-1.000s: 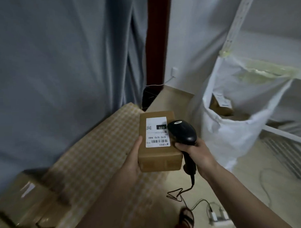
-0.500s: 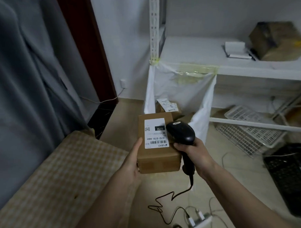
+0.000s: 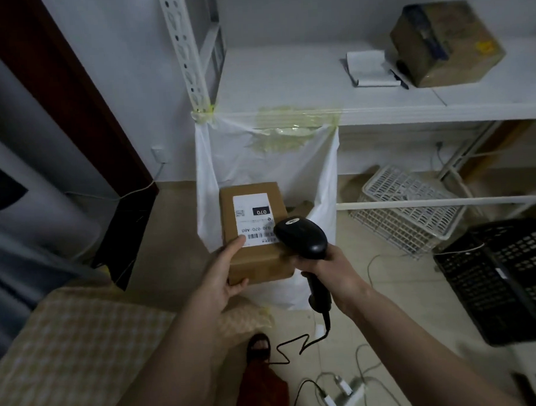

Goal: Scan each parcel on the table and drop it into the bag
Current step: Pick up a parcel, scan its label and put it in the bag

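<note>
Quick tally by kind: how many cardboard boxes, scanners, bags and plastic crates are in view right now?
Cardboard boxes: 2, the parcel held by the left hand and the box on the shelf
Scanners: 1, the scanner in the right hand
Bags: 1, the white bag
Crates: 2, white crate, black crate
Total: 6

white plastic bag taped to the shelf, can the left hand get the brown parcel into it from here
Probably yes. The left hand already holds the brown cardboard parcel right in front of the white plastic bag, whose mouth hangs open with nothing between them.
</note>
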Demonstrator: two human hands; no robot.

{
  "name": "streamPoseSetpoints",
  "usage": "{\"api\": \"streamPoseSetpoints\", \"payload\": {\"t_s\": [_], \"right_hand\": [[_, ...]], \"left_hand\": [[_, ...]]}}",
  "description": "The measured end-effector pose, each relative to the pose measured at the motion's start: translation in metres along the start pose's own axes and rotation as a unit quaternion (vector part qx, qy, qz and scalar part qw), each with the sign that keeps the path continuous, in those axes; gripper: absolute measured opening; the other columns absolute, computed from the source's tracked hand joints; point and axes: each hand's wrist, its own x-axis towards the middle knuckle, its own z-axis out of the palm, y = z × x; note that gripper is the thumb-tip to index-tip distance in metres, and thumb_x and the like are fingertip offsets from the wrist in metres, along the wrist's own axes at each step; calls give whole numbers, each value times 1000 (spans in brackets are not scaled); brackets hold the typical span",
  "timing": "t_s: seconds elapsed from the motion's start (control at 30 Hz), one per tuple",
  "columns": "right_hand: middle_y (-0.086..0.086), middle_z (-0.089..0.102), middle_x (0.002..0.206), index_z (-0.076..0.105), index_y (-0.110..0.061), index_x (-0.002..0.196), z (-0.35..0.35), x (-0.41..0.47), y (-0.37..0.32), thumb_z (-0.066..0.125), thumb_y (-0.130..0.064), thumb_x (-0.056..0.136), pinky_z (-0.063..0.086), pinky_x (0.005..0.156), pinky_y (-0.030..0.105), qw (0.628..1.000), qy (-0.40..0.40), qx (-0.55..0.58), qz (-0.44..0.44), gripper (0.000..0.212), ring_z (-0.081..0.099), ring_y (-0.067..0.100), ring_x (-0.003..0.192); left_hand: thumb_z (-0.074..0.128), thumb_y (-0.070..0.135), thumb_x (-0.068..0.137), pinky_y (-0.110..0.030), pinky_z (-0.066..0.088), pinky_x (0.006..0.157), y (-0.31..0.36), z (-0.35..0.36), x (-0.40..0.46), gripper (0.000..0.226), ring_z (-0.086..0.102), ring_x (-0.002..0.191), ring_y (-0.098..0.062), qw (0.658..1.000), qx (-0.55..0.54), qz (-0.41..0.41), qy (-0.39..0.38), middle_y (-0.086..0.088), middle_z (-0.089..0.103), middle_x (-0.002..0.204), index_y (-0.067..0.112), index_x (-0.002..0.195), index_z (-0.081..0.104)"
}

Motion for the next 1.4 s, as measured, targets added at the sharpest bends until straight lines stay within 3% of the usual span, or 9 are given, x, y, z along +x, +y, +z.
{"api": "streamPoseSetpoints", "payload": {"t_s": [0.2,0.37,0.47,0.6,0.7,0.93,1.13,1.3,1.4], "right_hand": [[0,61,76,64,-14,93,10,91,-23,67,-1,82,46,72,26,999,20,22,37,18,55,15,74],[-1,65,88,64,-16,104,21,161,-32,66,-2,82,44,63,19,996,41,30,77,25,60,11,82],[-1,66,84,66,-16,99,19,189,-30,68,-3,81,48,63,18,991,90,34,88,23,62,12,79],[5,69,93,66,-12,107,11,214,-26,71,-5,77,52,84,35,982,160,32,91,31,64,22,90],[5,69,84,67,-9,101,9,223,-22,72,-5,77,53,74,32,977,184,28,100,25,65,20,81],[-3,66,73,66,-13,96,26,219,-23,73,-8,76,46,63,20,982,147,40,113,22,62,11,71],[8,69,90,64,-11,104,47,204,-32,70,-5,82,53,62,17,991,97,-26,89,24,64,16,79],[3,68,87,64,-20,95,69,174,-42,69,-4,80,52,81,34,996,19,-67,64,22,64,22,87],[6,68,87,65,-15,96,82,147,-40,68,-1,82,51,78,31,995,-31,-75,55,20,63,21,83]], "left_hand": [[81,48,68,-34,58,64,65,28,104,65,62,100,-25,997,77,18,2,-7,63,115,23,122,56],[78,59,67,-34,58,61,92,54,183,68,59,105,-28,986,152,-62,-18,-9,60,119,22,120,57],[73,54,78,-39,59,75,98,80,213,50,54,110,-27,981,170,-78,-54,-5,56,120,27,116,52],[65,49,87,-46,54,91,101,113,240,48,51,119,-28,967,214,-87,-107,-4,54,130,26,127,50],[57,42,95,-46,47,100,94,124,250,54,48,125,-28,939,312,-66,-130,-5,49,140,23,143,40],[54,38,96,-36,38,106,84,105,253,59,41,134,-26,849,509,22,-142,-8,42,148,13,147,38],[54,47,88,-44,50,91,88,59,225,51,53,110,-28,732,661,143,-78,-8,56,122,18,130,52],[51,42,94,-39,46,96,83,16,175,47,50,117,-27,718,676,162,-28,-8,51,130,16,134,49],[51,44,94,-37,44,95,72,-11,137,47,48,120,-27,727,672,141,23,-8,49,133,18,133,49]]}}
